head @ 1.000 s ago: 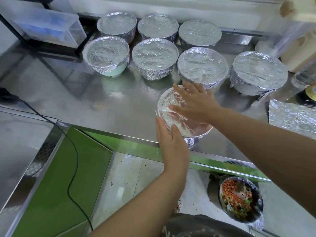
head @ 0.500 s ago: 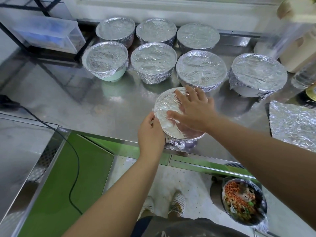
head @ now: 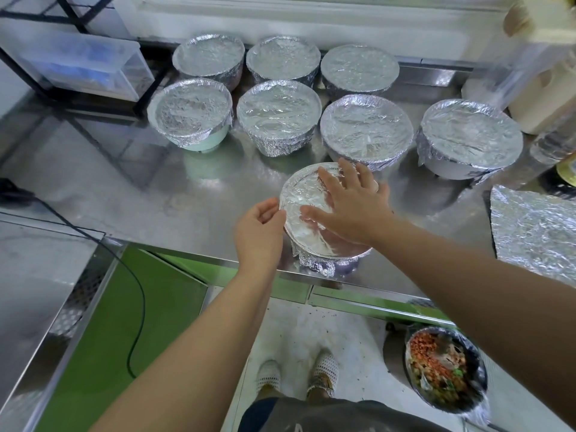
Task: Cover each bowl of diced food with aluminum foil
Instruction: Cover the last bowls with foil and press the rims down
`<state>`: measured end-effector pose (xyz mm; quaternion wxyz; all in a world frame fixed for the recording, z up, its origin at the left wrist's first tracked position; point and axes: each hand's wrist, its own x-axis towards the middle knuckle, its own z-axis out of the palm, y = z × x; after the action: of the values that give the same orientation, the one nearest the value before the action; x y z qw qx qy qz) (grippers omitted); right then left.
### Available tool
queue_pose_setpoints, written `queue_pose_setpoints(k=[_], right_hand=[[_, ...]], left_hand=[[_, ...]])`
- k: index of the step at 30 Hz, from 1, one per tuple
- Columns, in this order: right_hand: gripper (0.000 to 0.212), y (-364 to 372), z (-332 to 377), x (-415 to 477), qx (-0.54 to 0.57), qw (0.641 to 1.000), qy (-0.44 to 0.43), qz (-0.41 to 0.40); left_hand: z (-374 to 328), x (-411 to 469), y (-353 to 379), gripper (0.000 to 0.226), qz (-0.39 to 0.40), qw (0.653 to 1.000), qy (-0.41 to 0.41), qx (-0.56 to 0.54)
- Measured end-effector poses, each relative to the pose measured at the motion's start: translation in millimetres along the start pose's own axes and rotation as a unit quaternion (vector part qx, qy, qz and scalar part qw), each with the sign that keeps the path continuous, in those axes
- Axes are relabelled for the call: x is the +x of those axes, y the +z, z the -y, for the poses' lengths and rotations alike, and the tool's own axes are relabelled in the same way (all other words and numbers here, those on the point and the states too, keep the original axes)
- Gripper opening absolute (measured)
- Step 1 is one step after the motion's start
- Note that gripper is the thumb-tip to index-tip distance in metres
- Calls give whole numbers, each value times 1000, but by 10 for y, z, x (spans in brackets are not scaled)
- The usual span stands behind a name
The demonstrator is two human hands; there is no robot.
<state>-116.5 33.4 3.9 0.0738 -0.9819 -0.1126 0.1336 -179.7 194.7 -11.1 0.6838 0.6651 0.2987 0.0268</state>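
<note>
Head view, looking down: my right hand [head: 352,207] lies flat, fingers spread and straight, pressing on the foil [head: 299,194] stretched over the front bowl [head: 347,267]. That bowl sits at the near edge of the steel counter [head: 149,188]. My left hand [head: 258,232] is curled at the bowl's left rim, thumb and fingertips pinching the foil edge there. Behind, seven covered bowls [head: 279,116] stand in two rows, the nearest just beyond my right fingertips. A loose foil sheet [head: 533,232] lies on the counter to the right. Lower right, below counter level, sits an uncovered bowl of diced food [head: 445,378].
</note>
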Motion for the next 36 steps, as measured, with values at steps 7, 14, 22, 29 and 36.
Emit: queue_pose_setpoints(k=[7,14,22,29,36], right_hand=[[97,-63,21,-29,9,999,24,26],[108,-196,149,34,-40,996,-80,7],[111,-198,265,245,-93,986,-125,67],[111,-174,251,213,-106,984,-134,54],[112,-164,245,209,-105,984,-136,53]], left_hand=[[-27,89,-20,22,41,998,2,-43],[447,-328,-241,37,28,993,93,71],[763,-366,46,72,54,959,196,197],[760,-269,39,71,58,963,190,180],[727,-143,-196,27,85,945,189,253]])
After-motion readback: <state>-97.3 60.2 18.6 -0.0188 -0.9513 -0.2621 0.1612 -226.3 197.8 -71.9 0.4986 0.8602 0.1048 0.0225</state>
